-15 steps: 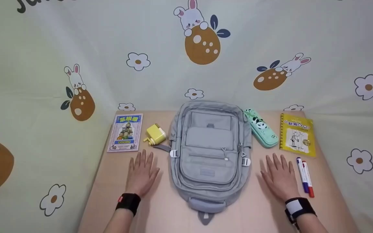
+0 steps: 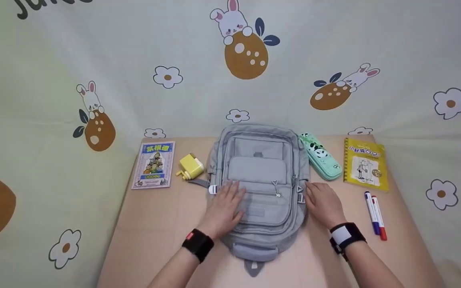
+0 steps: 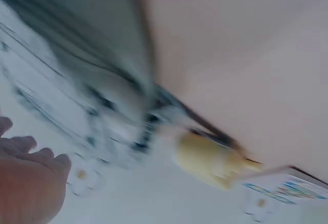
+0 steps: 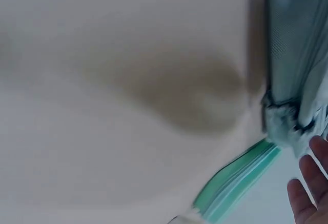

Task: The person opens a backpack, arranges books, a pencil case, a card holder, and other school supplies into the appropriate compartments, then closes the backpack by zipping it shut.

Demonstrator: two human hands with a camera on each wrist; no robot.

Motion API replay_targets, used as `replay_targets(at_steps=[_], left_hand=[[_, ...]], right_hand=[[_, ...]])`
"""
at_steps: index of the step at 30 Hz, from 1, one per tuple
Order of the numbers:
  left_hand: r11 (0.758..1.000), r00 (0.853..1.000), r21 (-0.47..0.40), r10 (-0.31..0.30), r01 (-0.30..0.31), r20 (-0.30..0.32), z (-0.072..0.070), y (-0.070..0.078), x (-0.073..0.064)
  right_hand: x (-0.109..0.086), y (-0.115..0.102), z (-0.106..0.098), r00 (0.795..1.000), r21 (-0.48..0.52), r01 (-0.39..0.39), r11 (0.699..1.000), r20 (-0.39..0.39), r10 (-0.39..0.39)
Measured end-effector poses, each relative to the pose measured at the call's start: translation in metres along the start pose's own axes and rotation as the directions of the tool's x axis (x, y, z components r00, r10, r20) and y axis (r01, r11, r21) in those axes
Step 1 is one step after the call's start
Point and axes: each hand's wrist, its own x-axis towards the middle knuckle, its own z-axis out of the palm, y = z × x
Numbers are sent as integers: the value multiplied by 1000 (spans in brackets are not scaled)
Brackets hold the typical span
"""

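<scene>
A grey backpack (image 2: 259, 170) lies front side up, its padded top handle (image 2: 255, 253) toward the person. My left hand (image 2: 223, 210) is over the lower left of its front, fingers extended and overlapping the front pocket in the head view. At the bag's right edge, beside the white side buckle (image 2: 301, 198), is my right hand (image 2: 325, 204). Its fingers (image 4: 313, 175) look loosely extended in the right wrist view, with nothing between them. Blur softens the left wrist view, where the left fingers (image 3: 43, 155) appear above the bag.
Left of the bag are a pink-bordered book (image 2: 153, 165) and a yellow pencil sharpener (image 2: 191, 166). To the right lie a green panda pencil case (image 2: 321, 157), a yellow spiral notebook (image 2: 365, 164) and two markers (image 2: 375, 216). A patterned cloth (image 2: 198, 96) hangs behind the table (image 2: 146, 244).
Both hands have left the table on either side and moved inward to the backpack, the left over its front, the right to its right edge. The view has shifted slightly.
</scene>
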Motion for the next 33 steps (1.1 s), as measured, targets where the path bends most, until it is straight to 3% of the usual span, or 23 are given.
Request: replay_targets(at_steps=[6, 9, 13, 21, 27, 33], left_hand=[[981, 978, 22, 192, -194, 82, 16, 59, 20], [969, 966, 13, 243, -245, 90, 28, 80, 28], [964, 961, 5, 266, -267, 69, 40, 100, 41], [960, 962, 93, 258, -266, 86, 48, 114, 66], [955, 963, 142, 245, -259, 111, 50, 116, 71], [973, 969, 104, 190, -208, 161, 50, 118, 74]], right_hand=[[15, -13, 12, 998, 32, -53, 998, 30, 52], [19, -14, 18, 997, 38, -75, 997, 10, 74], [25, -16, 22, 996, 47, -89, 995, 3, 89], [34, -13, 20, 998, 60, -67, 996, 18, 66], [42, -8, 13, 996, 63, -73, 995, 50, 70], [45, -3, 7, 989, 80, -116, 990, 100, 108]])
